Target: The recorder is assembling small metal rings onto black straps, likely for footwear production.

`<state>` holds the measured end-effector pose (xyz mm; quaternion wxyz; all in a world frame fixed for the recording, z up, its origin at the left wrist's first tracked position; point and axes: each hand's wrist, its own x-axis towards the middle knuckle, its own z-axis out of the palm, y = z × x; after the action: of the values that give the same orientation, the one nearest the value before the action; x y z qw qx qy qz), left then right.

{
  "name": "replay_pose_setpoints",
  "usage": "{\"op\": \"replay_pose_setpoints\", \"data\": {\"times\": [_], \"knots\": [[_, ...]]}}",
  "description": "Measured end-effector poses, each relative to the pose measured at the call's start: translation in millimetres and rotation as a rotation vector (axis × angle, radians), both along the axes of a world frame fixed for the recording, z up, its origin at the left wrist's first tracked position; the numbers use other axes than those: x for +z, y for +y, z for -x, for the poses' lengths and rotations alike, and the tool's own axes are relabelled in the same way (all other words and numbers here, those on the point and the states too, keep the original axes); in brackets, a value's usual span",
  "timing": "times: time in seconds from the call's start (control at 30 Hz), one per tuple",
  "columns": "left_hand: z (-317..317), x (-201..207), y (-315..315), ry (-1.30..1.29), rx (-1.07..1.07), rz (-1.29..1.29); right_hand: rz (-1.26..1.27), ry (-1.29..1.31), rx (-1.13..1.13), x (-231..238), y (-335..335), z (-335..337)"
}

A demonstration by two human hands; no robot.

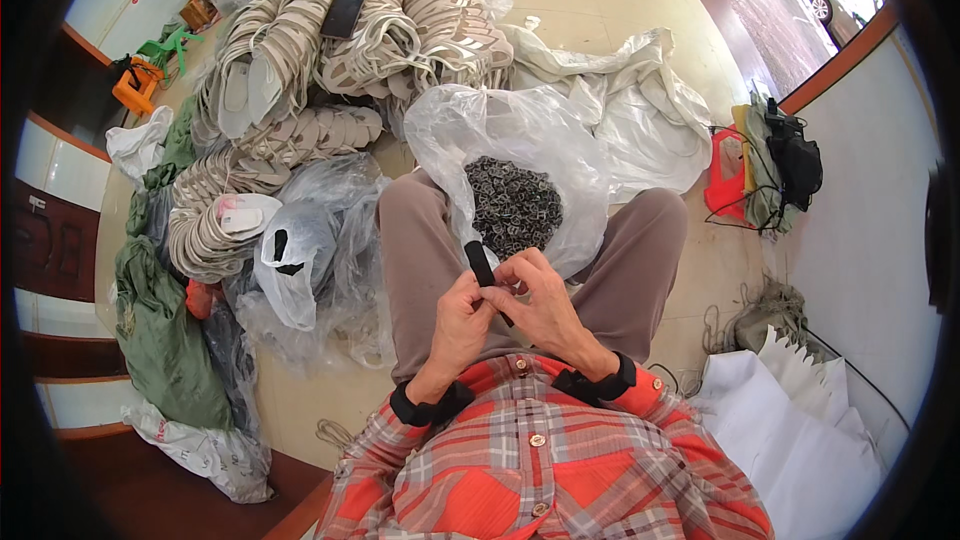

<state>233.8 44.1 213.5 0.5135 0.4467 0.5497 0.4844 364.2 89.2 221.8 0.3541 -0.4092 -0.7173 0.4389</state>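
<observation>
Both my hands meet above my lap, fingers pinched round a short black strap [480, 262]. My left hand [460, 325] grips it from the left side, and its upper end sticks out past the fingertips. From the right, my right hand [543, 308] pinches the same strap lower down; its fingertips hide whatever lies between them. Just beyond the hands, a clear plastic bag [570, 155] lies open between my knees. Inside it sits a heap of small dark buckles [515, 205], too small to make out singly.
Stacked beige shoe uppers [290, 40] fill the far left, with a black phone [344, 12] on top. A white plastic bag [295, 270] lies left of my knee. A red stool [728, 175] with a black bag [797, 165] stands by the right wall. White sheets [775, 420] lie near right.
</observation>
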Motion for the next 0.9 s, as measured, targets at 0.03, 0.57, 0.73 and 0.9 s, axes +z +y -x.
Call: {"op": "replay_pose_setpoints", "data": {"times": [0.03,0.57,0.73,0.9], "knots": [[2.4,1.0,-1.0,0.114,-0.044,-0.004,0.053,0.007,0.005,-1.3,1.9,-0.7],[34.4,5.3,1.8,-0.628,0.234,0.133,0.618,0.268,0.074,19.6,11.3,-22.4],[40.6,-8.1,0.3,-0.645,0.202,0.117,0.655,0.278,0.043,11.9,8.6,-22.1],[41.9,-6.9,2.0,-0.698,0.205,0.116,0.831,0.095,0.177,18.6,4.8,-21.4]]}}
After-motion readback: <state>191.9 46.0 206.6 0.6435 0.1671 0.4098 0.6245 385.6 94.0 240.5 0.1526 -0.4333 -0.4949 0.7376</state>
